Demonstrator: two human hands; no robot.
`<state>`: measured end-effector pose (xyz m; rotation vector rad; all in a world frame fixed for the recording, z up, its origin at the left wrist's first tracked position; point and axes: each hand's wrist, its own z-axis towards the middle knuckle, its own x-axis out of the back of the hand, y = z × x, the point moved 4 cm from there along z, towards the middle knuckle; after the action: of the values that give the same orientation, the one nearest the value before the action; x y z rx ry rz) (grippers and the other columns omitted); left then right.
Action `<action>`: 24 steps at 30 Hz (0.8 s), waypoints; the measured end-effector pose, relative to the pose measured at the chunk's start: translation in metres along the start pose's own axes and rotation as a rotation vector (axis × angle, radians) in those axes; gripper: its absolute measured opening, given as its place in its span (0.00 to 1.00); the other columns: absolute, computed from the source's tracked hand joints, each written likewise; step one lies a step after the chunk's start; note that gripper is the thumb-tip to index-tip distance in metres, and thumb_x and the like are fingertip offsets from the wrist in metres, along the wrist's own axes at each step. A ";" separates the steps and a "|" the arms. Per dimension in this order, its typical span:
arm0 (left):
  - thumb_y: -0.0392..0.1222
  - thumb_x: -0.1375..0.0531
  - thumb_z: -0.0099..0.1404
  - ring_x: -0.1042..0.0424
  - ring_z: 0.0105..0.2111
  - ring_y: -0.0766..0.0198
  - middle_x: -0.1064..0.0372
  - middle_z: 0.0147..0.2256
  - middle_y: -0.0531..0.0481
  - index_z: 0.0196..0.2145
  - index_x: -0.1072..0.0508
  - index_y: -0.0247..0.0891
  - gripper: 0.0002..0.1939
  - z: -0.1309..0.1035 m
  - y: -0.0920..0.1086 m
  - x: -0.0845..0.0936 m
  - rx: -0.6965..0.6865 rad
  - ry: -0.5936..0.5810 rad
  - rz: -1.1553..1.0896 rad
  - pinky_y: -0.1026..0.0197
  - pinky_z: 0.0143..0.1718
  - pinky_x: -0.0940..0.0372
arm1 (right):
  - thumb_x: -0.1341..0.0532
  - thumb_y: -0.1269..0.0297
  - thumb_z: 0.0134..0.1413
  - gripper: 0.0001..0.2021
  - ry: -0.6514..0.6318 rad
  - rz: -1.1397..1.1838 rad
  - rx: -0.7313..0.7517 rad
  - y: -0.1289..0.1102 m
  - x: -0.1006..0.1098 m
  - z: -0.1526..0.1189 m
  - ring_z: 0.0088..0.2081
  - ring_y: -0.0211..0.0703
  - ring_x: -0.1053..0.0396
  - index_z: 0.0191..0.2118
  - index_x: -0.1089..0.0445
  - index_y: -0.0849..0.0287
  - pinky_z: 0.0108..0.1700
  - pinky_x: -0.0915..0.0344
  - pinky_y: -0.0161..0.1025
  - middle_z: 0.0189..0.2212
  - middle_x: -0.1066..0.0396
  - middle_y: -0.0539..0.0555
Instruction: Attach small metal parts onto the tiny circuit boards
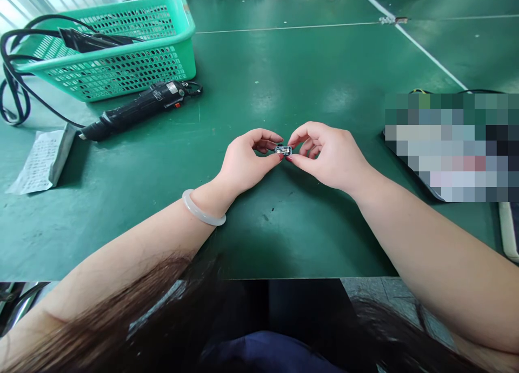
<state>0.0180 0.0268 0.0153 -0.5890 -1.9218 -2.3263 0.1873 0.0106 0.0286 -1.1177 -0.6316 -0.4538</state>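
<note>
Between my two hands is a small rectangular part, dark-edged with a shiny metallic middle; its exact kind is too small to make out. My left hand pinches its left end between thumb and fingers. At the right end, the thumb and index finger of my right hand close on the same part, the other fingers curled behind. Both hands are just above the green tabletop. A pale bangle circles my left wrist.
A black electric screwdriver lies at the left, its cable running off to the side. Behind it stands a green plastic basket holding black cabled items. A paper-covered block sits at far left. Something pixelated rests at the right.
</note>
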 end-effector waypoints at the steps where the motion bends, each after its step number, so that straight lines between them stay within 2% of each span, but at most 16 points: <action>1: 0.31 0.34 0.53 0.23 0.40 0.64 0.20 0.38 0.50 0.37 0.24 0.39 0.12 0.000 0.000 0.000 -0.003 0.001 -0.001 0.59 0.47 0.30 | 0.34 0.66 0.50 0.07 0.002 0.002 0.001 0.000 0.000 0.000 0.28 0.39 0.30 0.37 0.27 0.55 0.32 0.34 0.39 0.35 0.23 0.52; 9: 0.30 0.34 0.53 0.24 0.40 0.65 0.20 0.39 0.51 0.38 0.23 0.38 0.13 0.001 -0.001 0.001 -0.057 0.020 -0.002 0.60 0.46 0.31 | 0.35 0.68 0.51 0.11 0.029 0.008 0.033 -0.001 -0.001 0.000 0.28 0.38 0.30 0.42 0.24 0.56 0.33 0.33 0.40 0.37 0.22 0.53; 24: 0.30 0.34 0.55 0.25 0.39 0.66 0.21 0.38 0.52 0.38 0.23 0.40 0.13 0.000 0.002 0.002 -0.076 0.071 0.005 0.61 0.44 0.32 | 0.37 0.70 0.53 0.11 0.099 -0.055 0.103 -0.005 0.000 0.000 0.29 0.40 0.28 0.42 0.23 0.56 0.36 0.29 0.43 0.39 0.21 0.54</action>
<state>0.0167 0.0266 0.0180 -0.5086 -1.8075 -2.3916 0.1842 0.0081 0.0324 -0.9757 -0.5939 -0.5153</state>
